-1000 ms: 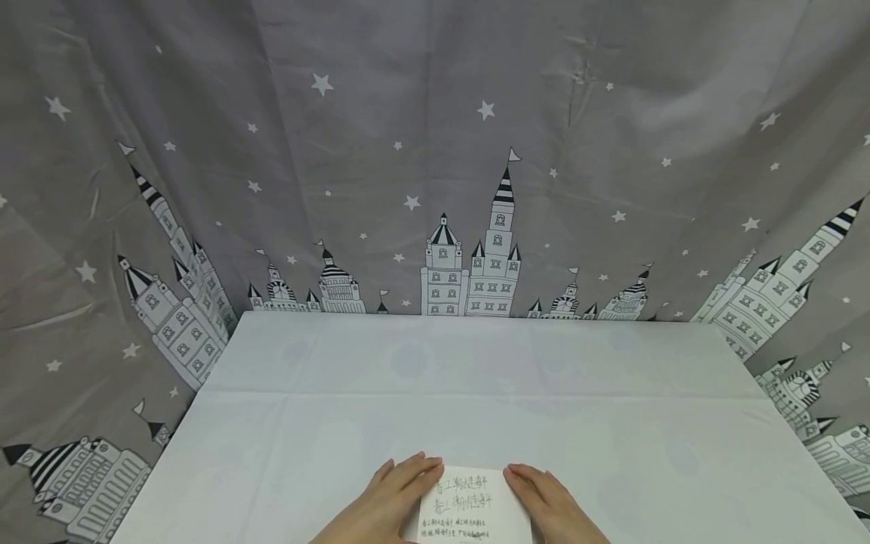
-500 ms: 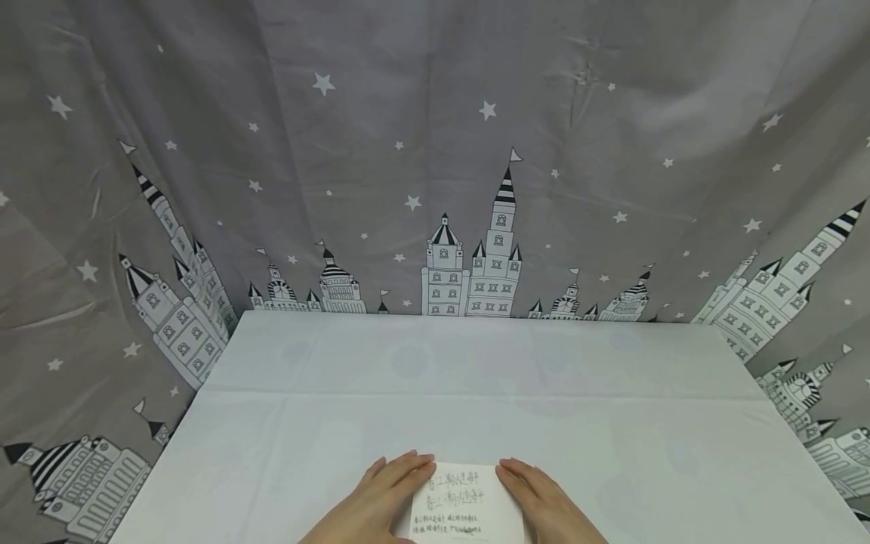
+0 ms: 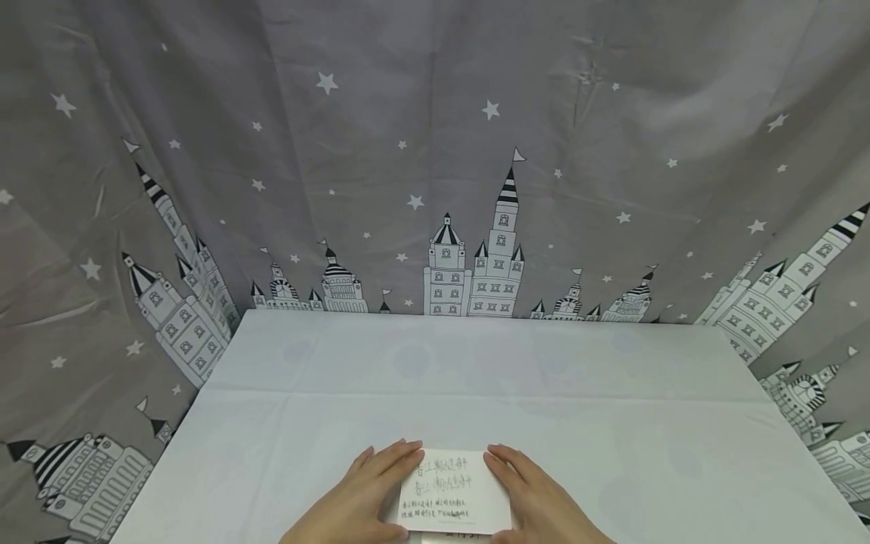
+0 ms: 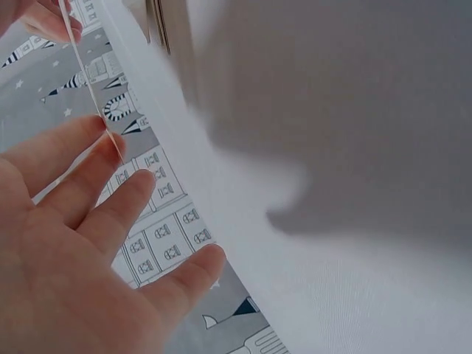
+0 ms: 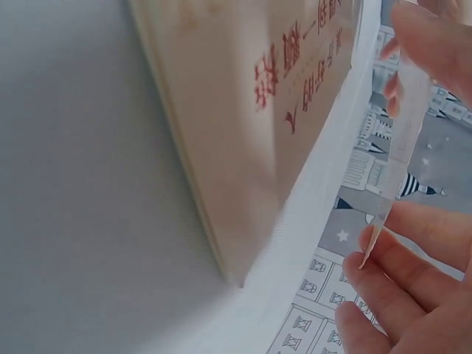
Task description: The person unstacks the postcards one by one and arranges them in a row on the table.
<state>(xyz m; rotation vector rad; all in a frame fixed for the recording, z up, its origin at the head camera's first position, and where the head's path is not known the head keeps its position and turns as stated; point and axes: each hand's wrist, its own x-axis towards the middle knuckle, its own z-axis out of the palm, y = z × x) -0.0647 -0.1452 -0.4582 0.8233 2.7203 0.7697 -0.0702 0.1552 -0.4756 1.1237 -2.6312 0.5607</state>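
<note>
A white card [image 3: 454,491] with lines of handwritten characters is held up near the front of the table. My left hand [image 3: 367,495] grips its left side, fingers at the top corner and thumb at the lower one. On the opposite side my right hand [image 3: 537,499] grips it likewise. The left wrist view shows the card [image 4: 90,85] nearly edge-on against the fingertips. Under it a beige book [image 5: 243,147] with red printed characters lies on the table; from the head only a strip of this book [image 3: 455,539] shows below the card.
A white cloth [image 3: 612,423] covers the table. Grey curtains [image 3: 381,98] with stars and castles hang behind it and at both sides.
Both hands have brought the card up and to the left in the head view. Its lower edge and a strip of the book beneath have come into sight.
</note>
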